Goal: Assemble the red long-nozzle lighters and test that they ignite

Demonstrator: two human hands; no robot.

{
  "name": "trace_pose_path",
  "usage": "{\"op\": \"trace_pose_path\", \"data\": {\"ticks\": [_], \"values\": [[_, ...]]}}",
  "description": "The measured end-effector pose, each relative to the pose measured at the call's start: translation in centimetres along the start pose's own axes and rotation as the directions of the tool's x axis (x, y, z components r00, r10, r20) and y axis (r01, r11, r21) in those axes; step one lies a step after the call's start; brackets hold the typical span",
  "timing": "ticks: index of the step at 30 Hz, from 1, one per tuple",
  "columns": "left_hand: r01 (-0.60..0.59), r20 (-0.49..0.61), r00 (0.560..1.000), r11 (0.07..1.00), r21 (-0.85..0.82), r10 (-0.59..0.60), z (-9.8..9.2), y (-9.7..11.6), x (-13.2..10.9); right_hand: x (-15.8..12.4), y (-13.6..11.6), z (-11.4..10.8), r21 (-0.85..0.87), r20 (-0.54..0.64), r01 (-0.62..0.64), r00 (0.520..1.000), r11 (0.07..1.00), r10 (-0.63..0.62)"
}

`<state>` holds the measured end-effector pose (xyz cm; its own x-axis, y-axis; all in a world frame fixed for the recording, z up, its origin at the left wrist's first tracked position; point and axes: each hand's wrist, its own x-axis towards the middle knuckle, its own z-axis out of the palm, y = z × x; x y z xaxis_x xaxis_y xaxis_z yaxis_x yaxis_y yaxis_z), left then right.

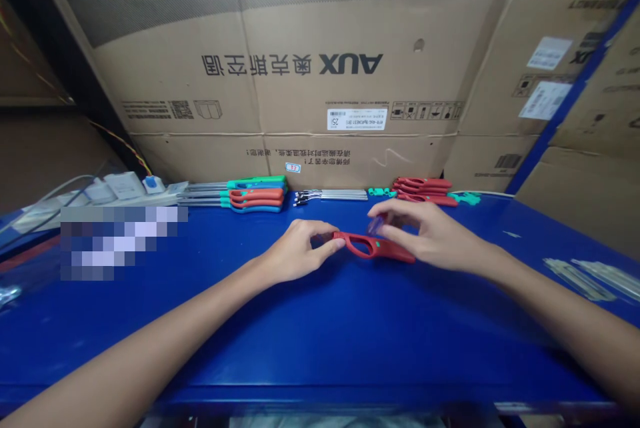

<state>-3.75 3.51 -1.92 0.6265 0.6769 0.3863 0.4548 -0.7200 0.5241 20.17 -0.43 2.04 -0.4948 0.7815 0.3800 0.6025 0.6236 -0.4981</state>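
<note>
Just above the middle of the blue table, my left hand (300,251) pinches the narrow front end of a red lighter handle (395,250) between thumb and fingers. The handle has a loop-shaped trigger opening and a small green button on top. Over its rear half, my right hand (433,231) is closed on a small see-through dark piece (376,224), whose exact kind is too blurred to tell. The handle's back end lies partly behind or against the right hand; whether they touch, I cannot tell.
Along the back lie finished-looking gas lighters (257,195), metal rods with wires (343,195), small green parts (380,192), more red handles (423,189) and green pieces (465,199). A power strip (120,185) sits left, clear plastic packets (580,278) right. Cardboard (300,15) walls the back.
</note>
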Motion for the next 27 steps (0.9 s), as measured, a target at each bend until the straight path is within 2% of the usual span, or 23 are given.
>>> {"op": "trace_pose_path", "data": {"ticks": [3,8,12,15,18,20,22,24,27], "values": [[-0.022,0.014,1.0,0.999,0.047,0.021,0.1,0.2,-0.2,-0.1,0.1,-0.2,0.124,-0.147,0.01,0.989,0.992,0.009],[-0.058,0.072,0.996,0.992,0.114,0.05,0.6,0.5,-0.5,-0.3,-0.3,1.1,0.249,-0.13,-0.013,0.99,0.969,0.046],[-0.073,0.084,0.995,0.987,0.142,0.062,0.8,0.5,-0.5,-0.5,-0.3,1.6,0.291,-0.161,0.032,0.987,0.956,0.016],[-0.079,0.081,0.994,0.985,0.153,0.067,0.9,0.6,-0.5,-0.6,-0.4,1.9,0.205,-0.127,0.026,0.992,0.979,0.0],[-0.09,0.074,0.994,0.982,0.163,0.079,0.8,0.7,-0.5,-0.8,-0.7,2.6,-0.042,-0.005,0.108,0.994,0.993,-0.109],[-0.101,0.074,0.993,0.98,0.174,0.089,0.7,0.8,-0.5,-0.8,-1.0,3.3,-0.223,0.114,0.207,0.976,0.953,-0.185],[-0.115,0.082,0.991,0.976,0.184,0.102,0.7,0.8,-0.5,-0.7,-1.2,3.8,-0.337,0.22,0.264,0.955,0.904,-0.197],[-0.126,0.094,0.989,0.973,0.192,0.11,0.6,0.7,-0.5,-0.7,-1.1,4.0,-0.346,0.255,0.249,0.953,0.904,-0.165],[-0.115,0.1,0.99,0.973,0.201,0.096,0.8,0.6,-0.5,-0.5,-0.8,3.7,-0.198,0.192,0.15,0.975,0.969,-0.112]]}}
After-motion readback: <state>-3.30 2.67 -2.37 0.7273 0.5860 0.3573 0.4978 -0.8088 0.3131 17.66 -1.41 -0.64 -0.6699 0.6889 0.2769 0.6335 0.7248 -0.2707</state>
